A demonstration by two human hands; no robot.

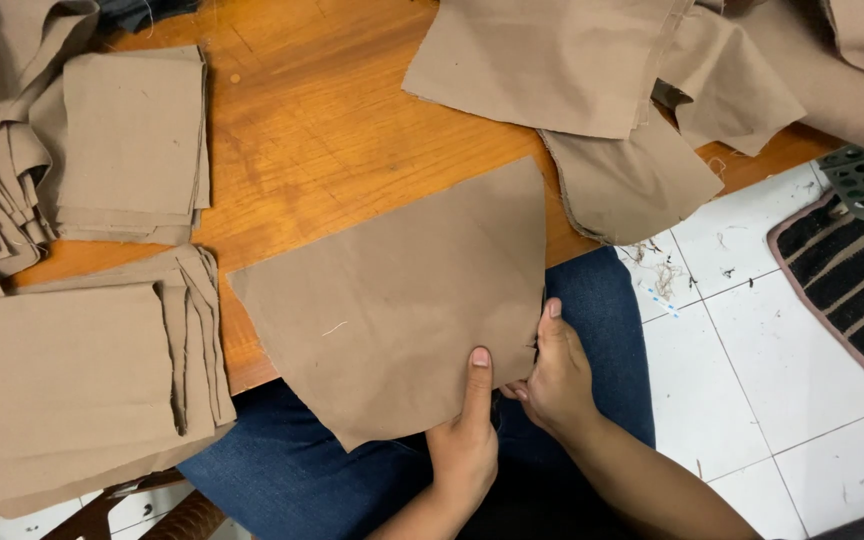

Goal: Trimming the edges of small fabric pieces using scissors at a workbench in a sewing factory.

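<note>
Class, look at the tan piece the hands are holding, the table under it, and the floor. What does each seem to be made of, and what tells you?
Tan piece: woven cloth, matte, probably cotton twill; its edges fray. Table: wood, glossy orange-brown varnish with visible grain. Floor: white glazed-looking tiles with grout lines. Left hand and right hand grip the cloth's lower edge.

Left of the hands, folded tan fabric stacks [72,390] and [132,140] lie on the wooden table [322,130]. Beyond the hands, loose tan cut pieces [602,70] overlap. To their right, white floor tiles [782,350] hold thread scraps beside a striped mat [862,280].
</note>
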